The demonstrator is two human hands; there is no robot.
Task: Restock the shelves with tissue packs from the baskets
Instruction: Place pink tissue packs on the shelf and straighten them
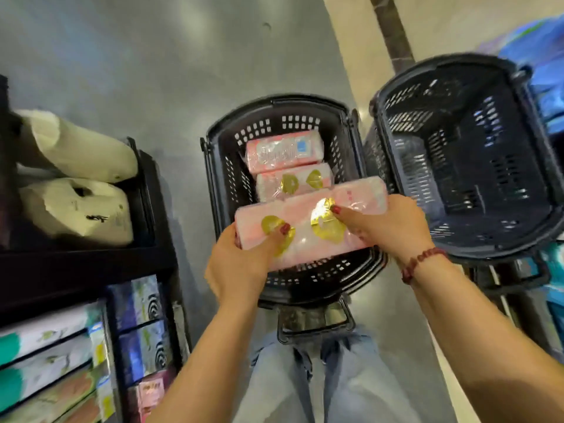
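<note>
Below, both hands' grip clasps pink tissue pack point(308, 221) over black basket point(219, 178); grey floor point(137, 71).

Head view (single), steeply downward, close over basket point(213, 190)

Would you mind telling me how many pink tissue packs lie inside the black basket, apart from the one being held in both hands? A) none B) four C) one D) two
D: behind the held pack, gripped by the left hand and right hand, two pink packs lie in the black basket.
</note>
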